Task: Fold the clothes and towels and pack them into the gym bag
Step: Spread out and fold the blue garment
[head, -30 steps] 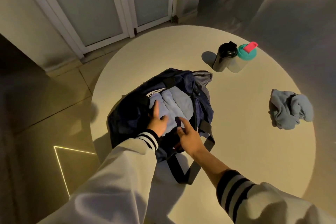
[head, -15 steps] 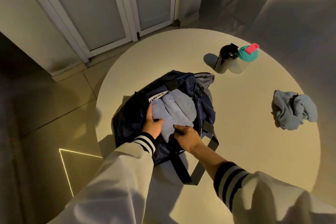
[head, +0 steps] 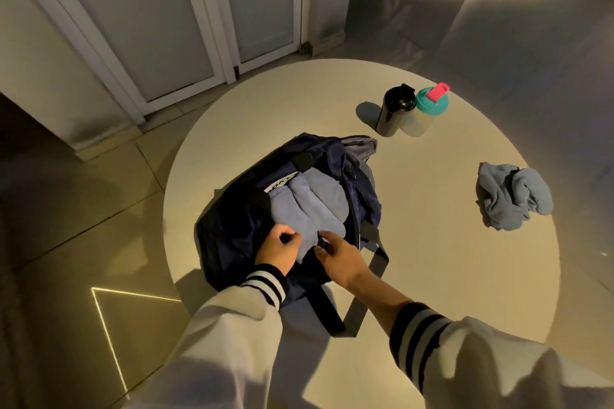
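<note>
Left hand [head: 277,247] sat at the near-left edge of the folded towel [head: 309,206], fingers curled in w/ thumb across them; whether cloth was actually pinched btw. them couldn't be told. Right hand [head: 342,257] was just beside it, fingers loosely bent, tips resting on the towel's near end, no closed grip visible. Both hands were thus at the same end of the towel, close together, w/ a strip of blue cloth btw. them.

The towel lay inside the open gym bag [head: 232,232]; its long axis ran away from the hands toward the far right, along the bag's opening, w/ a white label at its far-left corner. It looked seated in the bag, so that item was prob. done or nearly so. The bag's strap [head: 355,309] looped off the near side toward the person.

The relation that mattered: the crumpled cloth [head: 513,197] lay unfolded on the tabletop [head: 432,276], well apart from the bag, to the right & slightly farther out; i.e. on the right hand's side, so that hand was the nearer one for fetching it. Its bulk stretched roughly left-right. Two bottles [head: 408,113] stood touching at the far side, out of that path.
</note>
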The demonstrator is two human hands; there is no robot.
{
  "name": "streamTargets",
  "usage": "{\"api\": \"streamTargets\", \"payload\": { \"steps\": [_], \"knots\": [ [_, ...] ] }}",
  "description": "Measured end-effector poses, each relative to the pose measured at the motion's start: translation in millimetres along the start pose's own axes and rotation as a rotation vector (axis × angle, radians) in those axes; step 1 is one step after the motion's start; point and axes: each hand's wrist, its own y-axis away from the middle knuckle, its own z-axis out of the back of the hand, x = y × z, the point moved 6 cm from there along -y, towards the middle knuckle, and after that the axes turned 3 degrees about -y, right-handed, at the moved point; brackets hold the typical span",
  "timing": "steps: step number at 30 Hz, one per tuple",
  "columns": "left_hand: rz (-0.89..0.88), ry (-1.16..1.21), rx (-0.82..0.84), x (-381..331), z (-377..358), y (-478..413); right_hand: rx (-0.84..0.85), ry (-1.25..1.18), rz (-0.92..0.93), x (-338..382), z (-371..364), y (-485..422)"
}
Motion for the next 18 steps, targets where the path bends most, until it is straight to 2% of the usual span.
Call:
{"api": "streamTargets", "payload": {
  "steps": [6, 9, 13, 15, 18],
  "knots": [
    [-0.042, -0.145, 0.161, -1.7, -6.2, 2.8, -0.071, -0.126, 0.072, 17.6, 4.9, 11.5],
    [-0.035, -0.044, 0.232, -1.1, -5.4, 0.4, -0.062, -0.140, 0.051, 14.1, -8.5, 15.2],
    [0.009, 0.032, 0.318, 2.8, -8.4, 9.8, -0.002, -0.217, -0.065, -4.0, -16.9, 16.4],
    [-0.009, -0.043, 0.267, 5.6, -6.0, 18.4, -0.001, -0.188, -0.052, -1.5, -10.7, 19.3],
    [-0.085, -0.130, -0.004, -3.1, 7.4, 32.5, -0.086, -0.193, -0.041, 2.9, 8.9, 25.2]
  ]
}}
